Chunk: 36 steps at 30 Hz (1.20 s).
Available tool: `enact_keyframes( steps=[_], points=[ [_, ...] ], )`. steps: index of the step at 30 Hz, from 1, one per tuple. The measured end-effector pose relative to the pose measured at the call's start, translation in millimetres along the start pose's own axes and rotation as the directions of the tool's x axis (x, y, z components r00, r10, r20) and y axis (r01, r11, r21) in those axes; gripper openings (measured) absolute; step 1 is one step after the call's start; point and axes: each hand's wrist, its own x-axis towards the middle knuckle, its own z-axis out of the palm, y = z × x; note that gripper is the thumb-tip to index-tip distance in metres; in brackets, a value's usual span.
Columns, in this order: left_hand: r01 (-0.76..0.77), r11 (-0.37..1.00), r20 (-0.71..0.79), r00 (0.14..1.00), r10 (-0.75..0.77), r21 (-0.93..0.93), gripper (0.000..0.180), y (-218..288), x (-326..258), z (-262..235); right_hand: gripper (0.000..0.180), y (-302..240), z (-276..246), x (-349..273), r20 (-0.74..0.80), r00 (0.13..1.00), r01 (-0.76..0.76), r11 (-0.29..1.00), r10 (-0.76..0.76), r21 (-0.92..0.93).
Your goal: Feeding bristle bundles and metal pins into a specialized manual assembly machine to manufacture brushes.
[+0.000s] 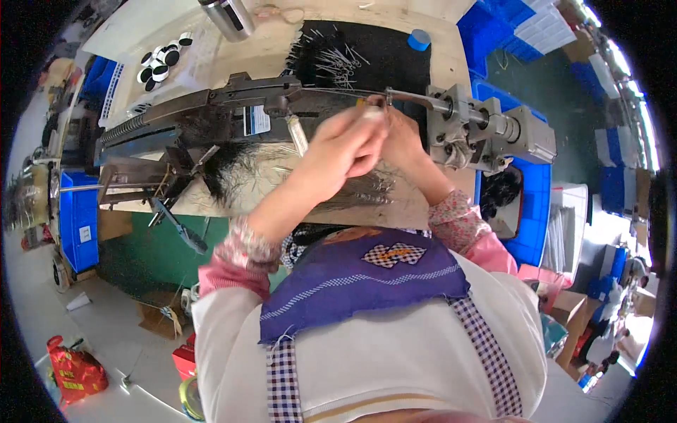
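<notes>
My left hand [350, 143] is closed in a pinch at the front of a dark metal bench machine [211, 113]. What its fingers grip is too small to make out. Just to its right, my right hand [405, 143] reaches the same spot, its fingertips partly hidden behind the left hand. Both meet near the left end of the machine's metal spindle [438, 104]. A thin rod or wire [335, 89] runs leftward from there along the machine's top. Below my hands, many fine dark wires [363, 189] lie on the wooden table.
Beyond the machine, thin metal pieces [342, 63] and a blue round cap [419, 39] lie on a black mat [395, 60]. A steel flask [229, 19] and black-and-white round pieces [161, 62] stand farther left. A motor housing [532, 135] and blue bin [532, 218] are at right.
</notes>
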Motion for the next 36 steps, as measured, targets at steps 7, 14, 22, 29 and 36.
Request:
enact_keyframes(
  steps=[7, 14, 22, 29, 36],
  points=[
    [0.083, 0.972, -0.3, 0.942, -0.148, -0.221, 0.023, -25.5, 42.1, -30.6, 0.023, 8.1, 12.0, 9.8, -0.098, 0.994, 0.045, 0.998, -0.041, 0.042],
    [-0.21, 0.978, -0.586, 0.794, 0.162, -0.015, 0.026, -36.7, 36.1, -27.2, 0.027, 16.0, -4.8, 4.8, -0.062, 0.995, -0.076, 0.995, 0.08, 0.057],
    [-0.171, 0.982, -0.558, 0.824, 0.101, -0.075, 0.026, -34.3, 36.0, -27.4, 0.019, -16.6, -99.2, -15.5, 0.125, 0.975, 0.195, 0.976, -0.183, -0.092],
    [-0.161, 0.985, -0.539, 0.836, 0.1, -0.068, 0.029, -31.7, 36.7, -21.0, 0.021, -32.4, -100.1, 90.7, 0.212, 0.924, 0.314, 0.948, -0.319, 0.055],
    [-0.208, 0.971, -0.587, 0.804, 0.099, -0.121, 0.03, -33.7, 30.5, -17.7, 0.023, -22.7, -88.5, 90.9, 0.462, 0.823, 0.012, 0.824, -0.33, 0.567]
  ],
)
